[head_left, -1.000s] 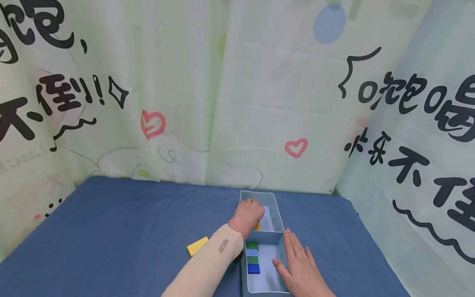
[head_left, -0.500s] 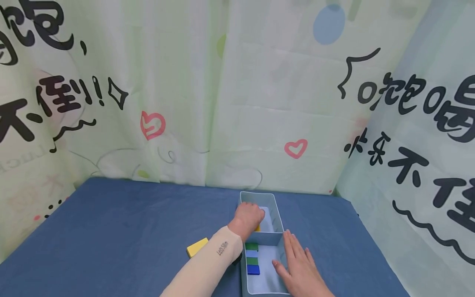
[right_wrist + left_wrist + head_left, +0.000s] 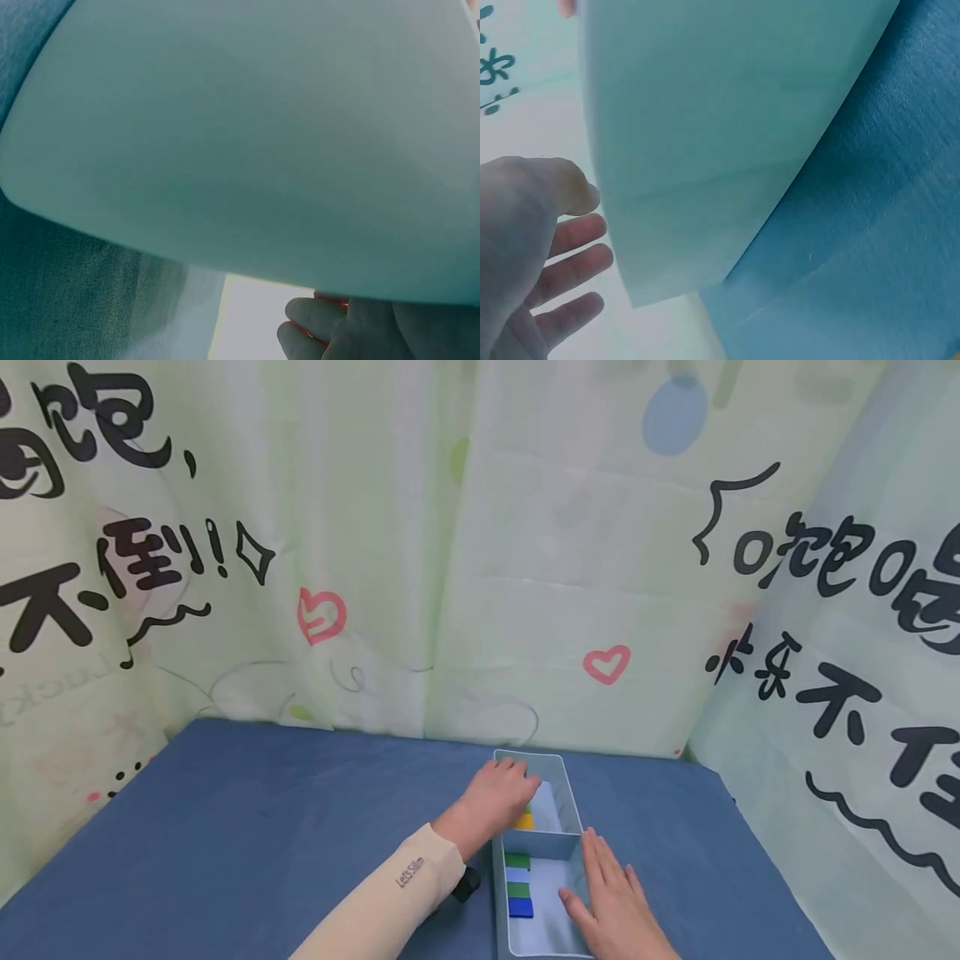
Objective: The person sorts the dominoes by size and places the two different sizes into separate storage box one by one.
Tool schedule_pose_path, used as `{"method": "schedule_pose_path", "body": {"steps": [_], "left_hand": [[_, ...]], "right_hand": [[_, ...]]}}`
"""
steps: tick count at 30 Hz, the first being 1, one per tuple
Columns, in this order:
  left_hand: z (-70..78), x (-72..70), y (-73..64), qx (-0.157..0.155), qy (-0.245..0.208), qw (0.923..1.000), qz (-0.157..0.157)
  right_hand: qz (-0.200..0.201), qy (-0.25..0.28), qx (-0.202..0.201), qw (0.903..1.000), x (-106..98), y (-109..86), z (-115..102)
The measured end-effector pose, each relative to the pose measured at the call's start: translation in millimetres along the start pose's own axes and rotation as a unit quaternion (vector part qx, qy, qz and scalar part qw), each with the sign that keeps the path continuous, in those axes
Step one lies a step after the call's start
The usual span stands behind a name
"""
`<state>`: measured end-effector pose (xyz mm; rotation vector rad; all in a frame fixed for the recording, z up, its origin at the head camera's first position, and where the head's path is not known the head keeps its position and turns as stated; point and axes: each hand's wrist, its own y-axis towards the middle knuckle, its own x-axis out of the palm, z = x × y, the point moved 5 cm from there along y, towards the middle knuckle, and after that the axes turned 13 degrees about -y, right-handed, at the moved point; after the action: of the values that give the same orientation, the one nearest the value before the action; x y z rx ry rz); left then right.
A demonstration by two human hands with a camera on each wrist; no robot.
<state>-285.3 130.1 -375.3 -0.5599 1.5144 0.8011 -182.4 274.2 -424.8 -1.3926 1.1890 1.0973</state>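
Observation:
A light blue two-compartment tray [image 3: 576, 810] lies lengthwise on the table. My left hand [image 3: 498, 793] hovers over its far compartment, fingers loosely bent; in the left wrist view nothing shows between the thumb and fingers. Just under that hand a yellow-orange block [image 3: 524, 821] sits by the left wall, a sliver of green behind it. Lined up in the near compartment along the left wall are a green block [image 3: 517, 861], a light blue block [image 3: 517, 875], another green block [image 3: 517, 890] and a dark blue block [image 3: 521, 907]. My right hand [image 3: 618, 902] rests with straight fingers at the tray's right rim.
A dark blue cloth [image 3: 262, 835] covers the table. Printed curtains [image 3: 510, 568] stand at the back and both sides. A black wrist device [image 3: 467, 885] shows beneath my left forearm, close to the tray's left wall.
My left hand loosens and lifts slightly, and green shows beside the yellow-orange block. The left forearm swings left, and the loose yellow block is now out of sight. The right hand stays put.

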Motion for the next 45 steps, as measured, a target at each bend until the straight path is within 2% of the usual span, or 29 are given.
{"method": "schedule_pose_path", "body": {"steps": [6,15,25,30,39,45], "left_hand": [[-4.1,-6.3,-9.8,0.004,-0.010,0.9997,0.024],[-10.1,-14.6,-26.6,0.004,-0.020,0.9982,0.056],[-16.3,-25.2,-53.2,0.001,-0.068,0.9918,0.108],[-22.3,-24.8,-68.6,-0.002,-0.097,0.9870,0.128],[-33.6,-18.9,-99.3,-0.017,-0.146,0.9793,0.139],[-44.8,-12.5,-118.8,-0.052,-0.199,0.9689,0.138]], "right_hand": [[-0.005,0.001,0.008,1.0000,4,0.0,2],[0.010,0.003,-0.002,0.9999,3,-1.6,-1],[0.016,-0.005,-0.010,0.9998,1,-3.0,-3],[0.009,-0.005,-0.006,0.9999,0,-3.0,-3],[0.011,-0.012,-0.002,0.9999,2,-1.1,0],[0.009,-0.012,-0.008,0.9998,1,-0.3,0]]}}
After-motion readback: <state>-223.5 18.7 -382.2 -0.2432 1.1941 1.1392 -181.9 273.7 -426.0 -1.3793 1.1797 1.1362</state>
